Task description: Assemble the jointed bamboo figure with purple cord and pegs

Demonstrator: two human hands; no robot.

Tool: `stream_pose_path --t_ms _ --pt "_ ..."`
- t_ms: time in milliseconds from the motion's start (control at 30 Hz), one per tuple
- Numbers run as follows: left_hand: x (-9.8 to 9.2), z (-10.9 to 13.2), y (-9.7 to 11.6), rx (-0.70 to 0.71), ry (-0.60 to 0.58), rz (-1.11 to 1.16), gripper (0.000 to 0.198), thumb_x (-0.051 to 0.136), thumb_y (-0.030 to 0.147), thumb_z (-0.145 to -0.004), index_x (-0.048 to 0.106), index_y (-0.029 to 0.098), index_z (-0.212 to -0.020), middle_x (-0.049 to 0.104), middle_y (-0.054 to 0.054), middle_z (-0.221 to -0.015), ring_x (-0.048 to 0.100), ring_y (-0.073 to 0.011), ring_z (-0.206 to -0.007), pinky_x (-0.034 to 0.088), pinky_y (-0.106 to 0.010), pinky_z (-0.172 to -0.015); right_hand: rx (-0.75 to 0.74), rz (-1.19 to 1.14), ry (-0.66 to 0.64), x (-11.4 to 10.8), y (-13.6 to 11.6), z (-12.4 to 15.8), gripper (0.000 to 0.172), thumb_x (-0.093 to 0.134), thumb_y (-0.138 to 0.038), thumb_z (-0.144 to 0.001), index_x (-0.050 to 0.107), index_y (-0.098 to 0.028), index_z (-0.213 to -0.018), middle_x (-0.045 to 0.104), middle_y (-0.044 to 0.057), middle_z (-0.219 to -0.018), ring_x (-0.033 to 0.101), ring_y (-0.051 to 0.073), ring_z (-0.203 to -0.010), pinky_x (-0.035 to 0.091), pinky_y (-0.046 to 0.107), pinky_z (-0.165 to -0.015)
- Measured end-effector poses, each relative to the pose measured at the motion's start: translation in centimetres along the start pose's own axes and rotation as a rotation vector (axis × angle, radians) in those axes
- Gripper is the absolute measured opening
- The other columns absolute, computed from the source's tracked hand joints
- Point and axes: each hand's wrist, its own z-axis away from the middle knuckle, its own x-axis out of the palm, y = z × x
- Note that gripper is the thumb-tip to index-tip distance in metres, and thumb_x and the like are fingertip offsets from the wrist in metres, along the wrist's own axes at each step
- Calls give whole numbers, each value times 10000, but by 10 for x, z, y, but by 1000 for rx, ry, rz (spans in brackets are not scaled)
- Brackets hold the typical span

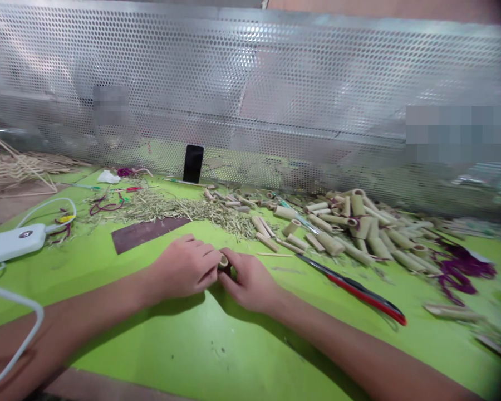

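My left hand [187,266] and my right hand [250,278] meet above the green tabletop, both closed on a short bamboo tube [223,261]. The tube's round open end shows between the fingers; the rest of it is hidden. Thumb and forefinger of the right hand grip it from the right, while the left fingers curl over its other side. Just beyond my left hand lies a dark brown rectangular sheet [146,233]. Right of my right hand is a long red-and-black handled tool [354,288] with a narrow end.
Cut bamboo pieces [371,231] are heaped at the right, beside purple yarn [463,267]. Plant shavings [192,210] lie behind my hands. A phone [193,164] leans on the perforated metal screen [242,94]. At the left are a white device [14,243] and its cable [35,328].
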Motion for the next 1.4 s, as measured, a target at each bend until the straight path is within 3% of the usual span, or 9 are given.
stream_pose_path --t_ms 400,567,667,767,900,1000,1200,1300,1400 --pt "-2 -10 -7 -75 0 16 241 395 226 -971 572 190 -811 626 -41 -703 564 -199 -646 412 -358 -691 0 -312 105 4 -6 -9 61 501 -197 -907 503 -221 -850 595 -2 -748 513 161 -651 391 282 -589" --pt "-3 -13 -12 -231 -61 48 199 456 263 -939 555 200 -779 609 -27 -686 560 -181 -644 422 -322 -669 83 -422 173 -1 -3 -9 134 514 -353 -981 544 -224 -961 631 41 -806 578 201 -692 454 330 -592" --pt "-11 -6 -42 -418 -101 30 208 456 242 -923 543 203 -738 592 -20 -637 529 -162 -573 395 -292 -596 177 -503 271 -6 7 -9 254 508 -458 -1000 538 -223 -1090 656 61 -814 590 209 -643 451 339 -527" --pt "-28 11 -92 -663 -112 -61 263 405 243 -943 552 202 -729 599 -43 -619 527 -184 -535 371 -305 -558 248 -491 330 -10 17 -9 293 505 -484 -999 533 -215 -1112 650 51 -797 551 184 -573 409 324 -477" --pt "-48 38 -149 -927 -151 -233 305 432 318 -944 596 190 -721 604 -96 -609 584 -267 -591 384 -348 -584 240 -484 267 -10 18 -8 324 498 -488 -1007 534 -202 -1154 642 40 -789 549 162 -549 390 301 -467" --pt "-51 50 -167 -1009 -213 -298 364 454 366 -938 622 182 -673 639 -136 -635 628 -310 -649 418 -366 -609 219 -453 194 -8 13 -6 361 525 -529 -998 557 -204 -1151 649 44 -801 563 164 -556 386 291 -470" --pt "-45 39 -151 -902 -204 -324 399 405 376 -959 701 127 -1059 712 -145 -738 658 -320 -666 469 -382 -620 196 -248 104 -6 14 -2 385 467 -561 -1017 585 -226 -1168 702 67 -899 591 187 -608 429 323 -540" --pt "-40 24 -125 -702 -191 -242 505 333 454 -1016 707 124 -1090 754 -144 -868 685 -287 -725 505 -388 -676 128 -181 103 -5 14 -3 333 464 -508 -1026 593 -229 -1153 731 73 -931 599 189 -619 450 337 -579" --pt "-32 11 -86 -432 -224 -129 454 401 492 -1018 697 193 -1189 766 -97 -1101 705 -251 -922 523 -381 -836 34 -124 99 -4 12 -3 259 488 -426 -1025 601 -222 -1135 748 76 -930 652 213 -705 468 348 -637"
